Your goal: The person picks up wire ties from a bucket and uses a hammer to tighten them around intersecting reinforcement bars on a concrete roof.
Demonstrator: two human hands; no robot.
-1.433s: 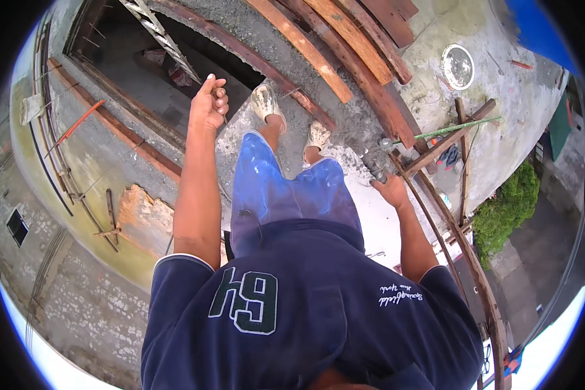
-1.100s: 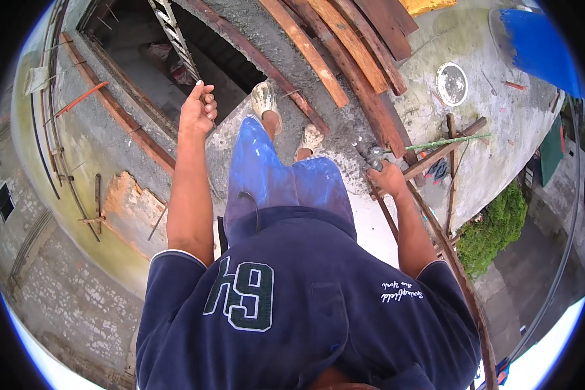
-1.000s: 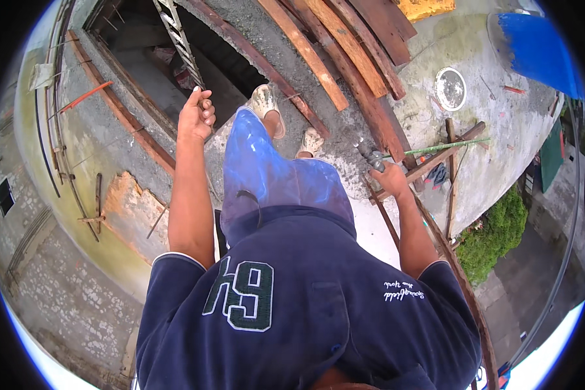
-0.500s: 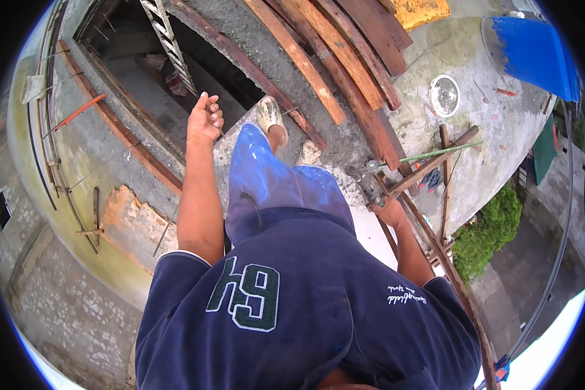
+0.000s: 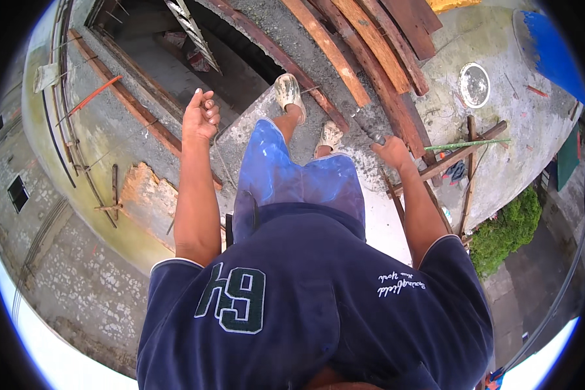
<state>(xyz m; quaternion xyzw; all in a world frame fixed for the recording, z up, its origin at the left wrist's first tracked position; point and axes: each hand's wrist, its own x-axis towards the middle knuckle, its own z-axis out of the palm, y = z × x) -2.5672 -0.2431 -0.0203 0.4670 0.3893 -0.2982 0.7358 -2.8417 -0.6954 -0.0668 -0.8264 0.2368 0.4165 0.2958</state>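
Observation:
My left hand (image 5: 200, 117) is raised with curled fingers beside the dark rectangular opening (image 5: 231, 88); whatever it may hold is hidden, though a thin rod or wire runs just below it. My right hand (image 5: 392, 151) is closed round a grey, dirt-caked tool (image 5: 372, 133) over the rough concrete beside the planks (image 5: 396, 120). My feet, in pale spattered clogs (image 5: 288, 91), stand on the concrete at the opening's edge. A spiral-patterned white strip or rail (image 5: 195, 32) slants into the opening above my left hand.
Long timbers lie along both sides of the opening (image 5: 127, 107), with thin bars along the left edge. At the right are crossed wooden pieces (image 5: 474, 149), a green bar (image 5: 468, 143), a white round lid (image 5: 474, 84), a blue sheet (image 5: 552, 58) and greenery (image 5: 504, 231) below the edge.
My view has shifted slightly as I walk. My right hand and the tool have moved up toward the planks, and my feet appear higher in the picture.

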